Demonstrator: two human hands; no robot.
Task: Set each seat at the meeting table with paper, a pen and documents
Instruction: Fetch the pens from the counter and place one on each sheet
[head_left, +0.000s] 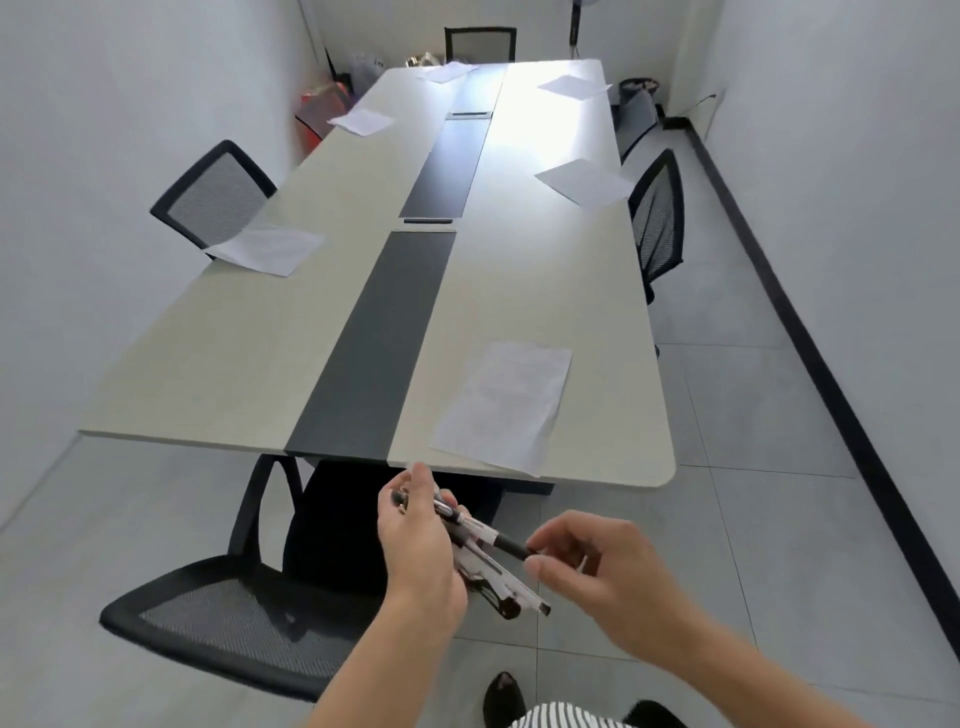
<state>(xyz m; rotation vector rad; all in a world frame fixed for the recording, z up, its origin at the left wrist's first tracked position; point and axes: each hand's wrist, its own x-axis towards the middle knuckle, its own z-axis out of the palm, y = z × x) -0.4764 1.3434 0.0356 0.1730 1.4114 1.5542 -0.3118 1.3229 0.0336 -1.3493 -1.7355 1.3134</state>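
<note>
My left hand (415, 545) grips a bundle of several pens (485, 569) with clear barrels and black caps, just in front of the near end of the long meeting table (234, 364). My right hand (592, 566) pinches the black end of one pen (511, 546) sticking out of that bundle. A printed sheet of paper (506, 405) lies at the near right corner of the table. More sheets lie at the seats: left middle (267, 248), left far (362, 120), right middle (584, 181), right far (571, 85) and the far end (449, 71).
A black mesh chair (244, 623) stands at my lower left by the table's near end. Other chairs sit at the left (215, 195), right (657, 218) and far end (480, 44). Bags (324, 106) and a bin (638, 88) stand by the far walls. My shoes (503, 699) show below.
</note>
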